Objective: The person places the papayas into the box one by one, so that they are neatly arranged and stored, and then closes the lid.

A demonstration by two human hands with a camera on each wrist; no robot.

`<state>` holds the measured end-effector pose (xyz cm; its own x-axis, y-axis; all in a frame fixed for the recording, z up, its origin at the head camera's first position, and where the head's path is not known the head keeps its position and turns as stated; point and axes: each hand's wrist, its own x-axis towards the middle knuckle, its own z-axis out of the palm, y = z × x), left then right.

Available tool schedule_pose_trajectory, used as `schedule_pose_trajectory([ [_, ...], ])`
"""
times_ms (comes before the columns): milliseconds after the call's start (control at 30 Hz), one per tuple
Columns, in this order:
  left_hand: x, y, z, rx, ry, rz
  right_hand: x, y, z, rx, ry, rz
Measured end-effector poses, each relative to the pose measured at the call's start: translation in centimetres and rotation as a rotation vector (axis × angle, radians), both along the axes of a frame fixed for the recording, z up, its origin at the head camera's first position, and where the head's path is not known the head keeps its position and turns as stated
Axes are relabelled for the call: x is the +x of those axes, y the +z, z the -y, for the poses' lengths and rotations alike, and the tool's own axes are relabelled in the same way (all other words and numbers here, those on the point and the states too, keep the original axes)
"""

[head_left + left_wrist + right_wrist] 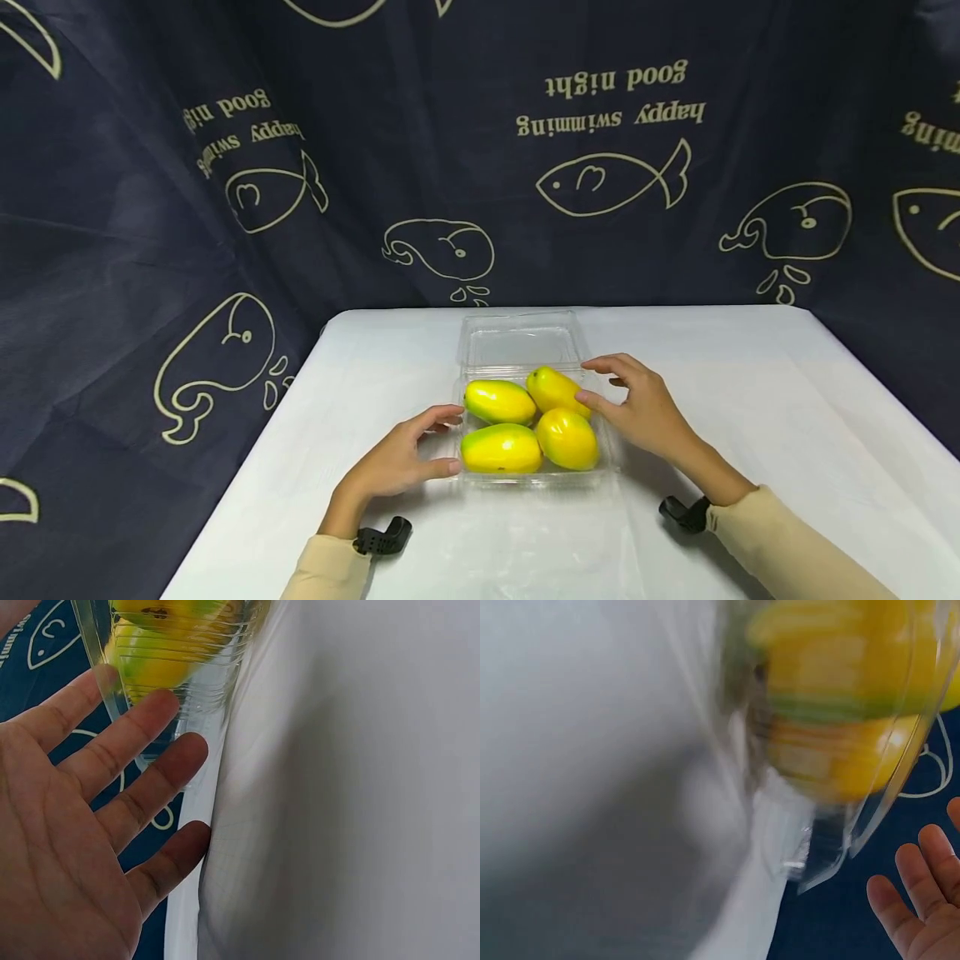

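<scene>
Several yellow-green mangoes [501, 450] sit in two rows inside a clear plastic clamshell box [536, 482]. Its lid [522, 343] is swung back and lies away from me. At the box's left side is my left hand [401, 457], its extended fingers right at the wall; in the left wrist view those fingers [154, 720] spread over the ribbed side. My right hand [641, 408] hovers by the right side, thumb near the back right mango [555, 390]. In the right wrist view its fingers [915, 874] stand apart from the box, holding nothing.
The box rests on a table with a white cloth [750, 392]. Behind and to the left hangs a dark blue curtain [345, 108] printed with fish and whales. A black wrist strap mount [384, 537] sits on each wrist.
</scene>
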<state>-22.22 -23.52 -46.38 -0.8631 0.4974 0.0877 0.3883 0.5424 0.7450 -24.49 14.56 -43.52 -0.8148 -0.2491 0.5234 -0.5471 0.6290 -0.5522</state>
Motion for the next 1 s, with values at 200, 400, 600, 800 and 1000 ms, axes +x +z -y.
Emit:
schedule_pose_trajectory([
  [200, -0.2, 0.0, -0.3, 0.002, 0.001, -0.002, -1.6, -0.3, -0.9, 0.022, -0.023, 0.045],
  [400, 0.2, 0.1, -0.3, -0.009, 0.002, 0.018, -2.5, -1.3, -1.5, 0.034, -0.020, 0.043],
  [600, 0.2, 0.3, 0.0, -0.011, 0.013, 0.016, -4.0, -1.8, -1.8, 0.041, 0.002, 0.028],
  [800, 0.2, 0.3, -0.1, -0.014, 0.020, 0.023, -5.2, -1.8, -2.5, 0.083, 0.050, 0.068],
  [1000, 0.2, 0.1, -0.1, -0.012, 0.015, 0.021, -6.1, -2.0, -3.5, 0.117, 0.126, 0.138],
])
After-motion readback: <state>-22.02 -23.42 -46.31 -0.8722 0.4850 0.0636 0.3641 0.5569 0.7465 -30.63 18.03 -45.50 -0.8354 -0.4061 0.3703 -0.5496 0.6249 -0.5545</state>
